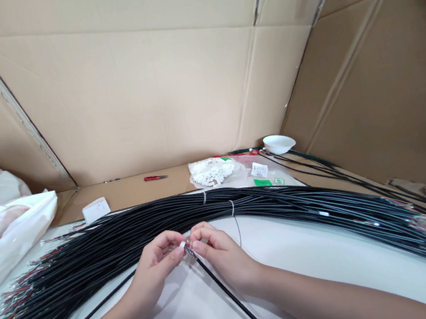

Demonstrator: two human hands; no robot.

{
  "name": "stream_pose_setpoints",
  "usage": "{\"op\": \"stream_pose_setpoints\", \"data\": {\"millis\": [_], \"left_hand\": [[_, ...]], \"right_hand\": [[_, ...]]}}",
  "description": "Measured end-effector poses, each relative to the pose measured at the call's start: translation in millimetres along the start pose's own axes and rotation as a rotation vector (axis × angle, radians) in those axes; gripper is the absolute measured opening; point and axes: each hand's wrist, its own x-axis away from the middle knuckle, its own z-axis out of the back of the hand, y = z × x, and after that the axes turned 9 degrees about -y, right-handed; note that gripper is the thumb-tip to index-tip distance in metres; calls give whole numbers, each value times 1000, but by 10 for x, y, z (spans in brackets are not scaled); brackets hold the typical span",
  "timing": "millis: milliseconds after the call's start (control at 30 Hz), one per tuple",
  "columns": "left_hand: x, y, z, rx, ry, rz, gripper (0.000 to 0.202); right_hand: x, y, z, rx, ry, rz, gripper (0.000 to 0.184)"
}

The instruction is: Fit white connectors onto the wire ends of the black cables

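- left hand (155, 270) and right hand (221, 256) together, fingertips pinching a small white piece (182, 244) at the end of a black cable (232, 299)
- cable lies across the white tabletop (311, 267), just beside a large bundle of black cables (205, 216)
- clear bag of white parts (212, 171) beyond the bundle

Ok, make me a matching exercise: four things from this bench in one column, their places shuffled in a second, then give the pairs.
Things:
1. red snips
2. white bowl
3. bag of white parts
4. black cable bundle

Places:
A. at the far right, by the right cardboard wall
B. across the white surface, just beyond the hands
C. on the brown cardboard, left of the bag
D. between the snips and the bowl

Pairs: 1-C, 2-A, 3-D, 4-B
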Motion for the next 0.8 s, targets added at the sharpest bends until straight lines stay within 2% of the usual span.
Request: {"op": "stream_pose_setpoints", "data": {"millis": [233,367,567,800], "left_hand": [[11,-19,-11,-69,-21,-31,19],[23,-36,-21,-56,-31,-37,10],[27,-10,-22,-264,-26,-106,11],[8,-21,-20,-289,-39,-97,13]], "right_hand": [[37,-34,-51,0,-32,-64,16],[37,2,-50,-21,-48,-75,18],[0,30,-36,-183,-50,-116,24],[-1,17,-24,-185,-76,-156,25]]}}
